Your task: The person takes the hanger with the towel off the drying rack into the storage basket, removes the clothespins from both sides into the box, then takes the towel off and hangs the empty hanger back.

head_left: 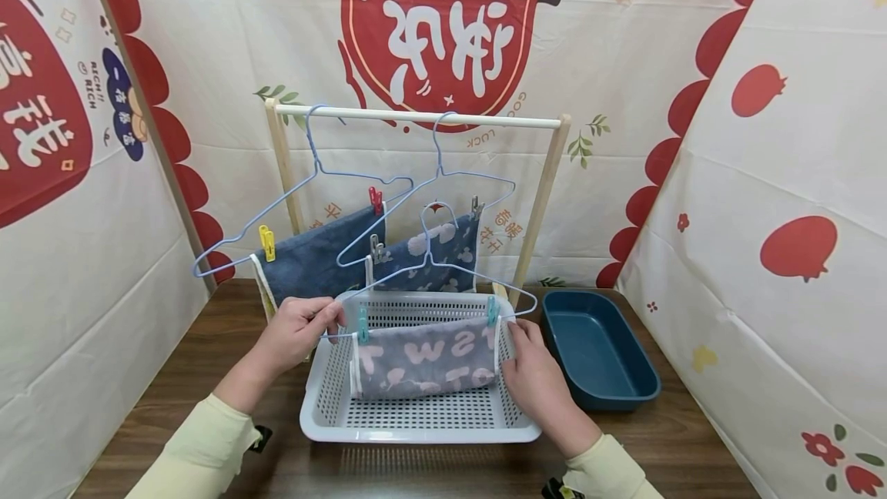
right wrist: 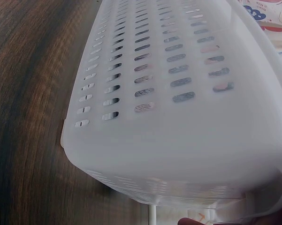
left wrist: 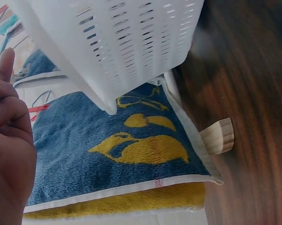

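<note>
In the head view, a blue wire clothes hanger [head_left: 429, 259] is held over a white perforated basket [head_left: 423, 434]. A grey towel with pink lettering [head_left: 433, 360] hangs from its lower bar by two teal clothespins [head_left: 363, 325]. My left hand [head_left: 294, 336] pinches the hanger's left end between thumb and fingers; the left wrist view shows these fingers [left wrist: 7, 65] around the blue wire. My right hand [head_left: 543, 376] grips at the hanger's right end, beside the towel's edge, fingertips partly hidden. The right wrist view is mostly filled by the basket's wall [right wrist: 169, 136].
Behind the basket stands a rack with a white rod [head_left: 416, 116]. From it hang two blue hangers, with a dark blue towel [head_left: 319, 252] and a patterned blue towel [head_left: 423, 256] clipped by clothespins. A dark teal tub [head_left: 601, 404] sits right of the basket on the wooden table [head_left: 208, 376].
</note>
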Demonstrator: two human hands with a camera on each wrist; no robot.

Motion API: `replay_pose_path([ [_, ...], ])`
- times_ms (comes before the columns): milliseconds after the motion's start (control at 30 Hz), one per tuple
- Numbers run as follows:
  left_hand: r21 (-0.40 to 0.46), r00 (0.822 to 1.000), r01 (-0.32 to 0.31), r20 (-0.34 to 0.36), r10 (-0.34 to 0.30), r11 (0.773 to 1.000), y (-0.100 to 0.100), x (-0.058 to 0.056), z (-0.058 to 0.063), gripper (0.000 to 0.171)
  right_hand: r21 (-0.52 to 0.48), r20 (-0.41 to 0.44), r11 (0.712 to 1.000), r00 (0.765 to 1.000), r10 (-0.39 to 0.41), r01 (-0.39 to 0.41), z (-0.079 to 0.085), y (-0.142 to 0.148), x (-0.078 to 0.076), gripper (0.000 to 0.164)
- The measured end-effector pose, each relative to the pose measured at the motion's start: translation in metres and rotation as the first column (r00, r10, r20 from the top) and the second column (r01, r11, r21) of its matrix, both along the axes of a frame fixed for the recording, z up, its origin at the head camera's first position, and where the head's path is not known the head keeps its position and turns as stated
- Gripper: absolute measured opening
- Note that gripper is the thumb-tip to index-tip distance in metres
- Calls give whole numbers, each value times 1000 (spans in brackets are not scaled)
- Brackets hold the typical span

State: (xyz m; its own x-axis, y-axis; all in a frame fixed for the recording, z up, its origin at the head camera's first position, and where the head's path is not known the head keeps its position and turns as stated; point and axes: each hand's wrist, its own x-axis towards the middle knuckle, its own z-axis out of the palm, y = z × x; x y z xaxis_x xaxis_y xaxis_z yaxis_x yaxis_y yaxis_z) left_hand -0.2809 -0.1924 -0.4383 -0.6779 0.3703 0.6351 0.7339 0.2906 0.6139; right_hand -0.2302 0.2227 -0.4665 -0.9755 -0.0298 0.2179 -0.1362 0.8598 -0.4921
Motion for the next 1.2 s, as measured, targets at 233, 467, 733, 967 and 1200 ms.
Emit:
replay_pose_path([
  [233,6,1000,6,-5,-6,1000,0,0,-7,31,-6,1,1000,1000,0,0,1,-1,2,61],
  [467,9,1000,-1,-2,1,1000,-1,1,-10,31,-32,17,999,1000,-4,4,1,0,2,61],
  [733,13,1000,10,8,-10,1000,0,-1,-11,29,-130,-16,990,998,-53,51,3,11,1,51],
  [967,19,1000,3,6,-3,1000,0,-1,-11,30,-163,-205,987,978,-46,12,22,15,4,29],
  [1200,5,1000,5,10,-5,1000,2,1,-8,29,-23,-287,992,952,110,-122,32,13,1,38],
])
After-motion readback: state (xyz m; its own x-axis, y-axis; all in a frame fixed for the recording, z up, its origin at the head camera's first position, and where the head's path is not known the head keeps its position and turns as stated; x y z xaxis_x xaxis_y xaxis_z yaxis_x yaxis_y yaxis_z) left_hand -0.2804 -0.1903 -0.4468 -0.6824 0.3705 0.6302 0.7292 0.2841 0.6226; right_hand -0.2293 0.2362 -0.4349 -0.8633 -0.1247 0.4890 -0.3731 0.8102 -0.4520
